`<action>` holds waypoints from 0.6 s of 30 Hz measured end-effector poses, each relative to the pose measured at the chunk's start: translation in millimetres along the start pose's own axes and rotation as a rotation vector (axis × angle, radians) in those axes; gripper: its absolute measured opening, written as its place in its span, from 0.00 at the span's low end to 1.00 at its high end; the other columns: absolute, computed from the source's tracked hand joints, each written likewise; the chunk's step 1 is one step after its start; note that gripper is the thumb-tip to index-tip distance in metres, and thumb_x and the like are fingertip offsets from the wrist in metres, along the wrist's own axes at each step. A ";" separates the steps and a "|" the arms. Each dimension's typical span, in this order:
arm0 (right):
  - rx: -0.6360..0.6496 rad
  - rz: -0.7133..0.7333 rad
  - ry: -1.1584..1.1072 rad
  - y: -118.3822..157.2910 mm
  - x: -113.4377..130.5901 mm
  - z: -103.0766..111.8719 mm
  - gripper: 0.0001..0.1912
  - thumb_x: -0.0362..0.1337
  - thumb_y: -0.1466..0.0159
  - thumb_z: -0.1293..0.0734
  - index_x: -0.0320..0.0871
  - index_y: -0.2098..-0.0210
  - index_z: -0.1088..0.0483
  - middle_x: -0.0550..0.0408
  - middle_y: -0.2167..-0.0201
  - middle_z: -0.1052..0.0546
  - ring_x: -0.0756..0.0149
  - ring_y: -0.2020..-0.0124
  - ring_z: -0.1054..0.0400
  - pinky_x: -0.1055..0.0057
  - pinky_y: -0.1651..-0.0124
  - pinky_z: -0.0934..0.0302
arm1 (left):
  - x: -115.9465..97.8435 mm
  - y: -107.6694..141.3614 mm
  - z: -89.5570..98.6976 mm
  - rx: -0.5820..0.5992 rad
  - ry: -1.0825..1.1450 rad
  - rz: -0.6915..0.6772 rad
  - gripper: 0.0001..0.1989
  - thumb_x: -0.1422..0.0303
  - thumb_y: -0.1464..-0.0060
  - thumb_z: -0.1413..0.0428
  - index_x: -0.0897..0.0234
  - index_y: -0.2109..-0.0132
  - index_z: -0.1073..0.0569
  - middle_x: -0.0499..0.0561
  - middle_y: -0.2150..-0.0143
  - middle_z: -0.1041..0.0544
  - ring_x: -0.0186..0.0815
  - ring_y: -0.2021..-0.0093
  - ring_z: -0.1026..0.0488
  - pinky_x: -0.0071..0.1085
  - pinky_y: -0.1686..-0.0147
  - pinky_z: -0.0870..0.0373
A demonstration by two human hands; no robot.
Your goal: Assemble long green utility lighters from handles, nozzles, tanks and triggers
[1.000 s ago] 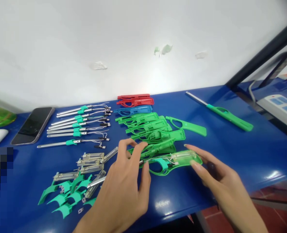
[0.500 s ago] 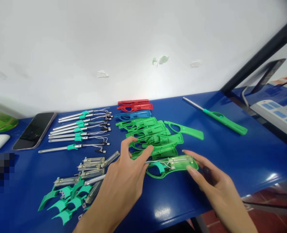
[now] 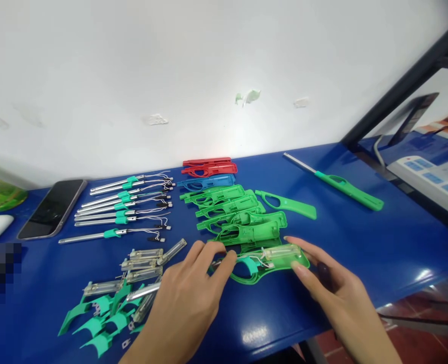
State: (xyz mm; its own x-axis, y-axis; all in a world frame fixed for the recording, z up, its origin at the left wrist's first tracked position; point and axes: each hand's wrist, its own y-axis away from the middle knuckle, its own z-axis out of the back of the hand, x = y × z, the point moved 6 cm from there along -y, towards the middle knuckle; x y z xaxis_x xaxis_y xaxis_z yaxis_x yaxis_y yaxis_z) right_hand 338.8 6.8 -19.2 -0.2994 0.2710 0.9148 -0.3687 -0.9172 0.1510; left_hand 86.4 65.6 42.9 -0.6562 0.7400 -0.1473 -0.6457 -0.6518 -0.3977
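Note:
My right hand [image 3: 332, 285] grips the rounded butt of a green half shell of a gas lighter [image 3: 290, 262] between thumb and fingers. In that shell lie a clear fuel tank [image 3: 280, 252], thin white wires and a teal trigger [image 3: 252, 266]. My left hand [image 3: 199, 288] is closed with thumb and fingertips at the narrow front end of the same lighter. A metal tube [image 3: 144, 291] sticks out to the left from behind my left hand; its middle is hidden. Just beyond, more green half shells [image 3: 246, 233] lie in an overlapping row.
Several metal tubes with teal collars [image 3: 112, 233] and wires lie at left. Nearer are clear tanks [image 3: 104, 287] and teal triggers [image 3: 100, 344]. Red shells [image 3: 208, 169], a blue shell [image 3: 212, 182] and a finished-looking green lighter [image 3: 347, 191] lie farther back. A phone [image 3: 53, 210] is far left.
My left hand has shifted slightly down, and its thumb and fingers have closed in on the lighter's front end. The right hand keeps its hold on the butt.

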 end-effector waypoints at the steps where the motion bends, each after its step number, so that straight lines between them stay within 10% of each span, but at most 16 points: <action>1: 0.007 -0.015 -0.016 0.9 -1.1 -0.9 0.28 0.55 0.35 0.24 0.54 0.38 0.19 0.51 0.47 0.13 0.55 0.51 0.16 0.70 0.53 0.20 | -0.2 0.3 2.4 -0.024 0.023 -0.003 0.22 0.85 0.37 0.50 0.62 0.43 0.24 0.53 0.54 0.18 0.45 0.61 0.18 0.34 0.78 0.23; 11: 0.064 -0.010 -0.002 9.9 2.2 -12.0 0.28 0.54 0.34 0.24 0.54 0.38 0.19 0.52 0.53 0.13 0.57 0.58 0.16 0.74 0.63 0.21 | 0.3 6.2 27.2 -0.231 0.152 0.075 0.16 0.81 0.31 0.48 0.59 0.45 0.22 0.45 0.56 0.15 0.32 0.65 0.17 0.31 0.70 0.25; 18: 0.029 0.009 0.025 16.0 19.5 -27.8 0.24 0.56 0.32 0.26 0.54 0.41 0.18 0.55 0.59 0.13 0.64 0.69 0.22 0.76 0.71 0.28 | 19.9 21.5 33.2 -0.136 0.223 0.106 0.12 0.75 0.26 0.48 0.56 0.45 0.24 0.45 0.54 0.17 0.32 0.58 0.17 0.28 0.66 0.24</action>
State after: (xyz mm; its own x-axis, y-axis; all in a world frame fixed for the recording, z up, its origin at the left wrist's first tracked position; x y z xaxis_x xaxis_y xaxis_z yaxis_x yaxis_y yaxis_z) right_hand 302.6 5.6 -9.4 -0.3250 0.2695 0.9065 -0.3405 -0.9276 0.1536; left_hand 46.5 60.8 61.4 -0.6059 0.6967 -0.3841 -0.5095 -0.7106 -0.4853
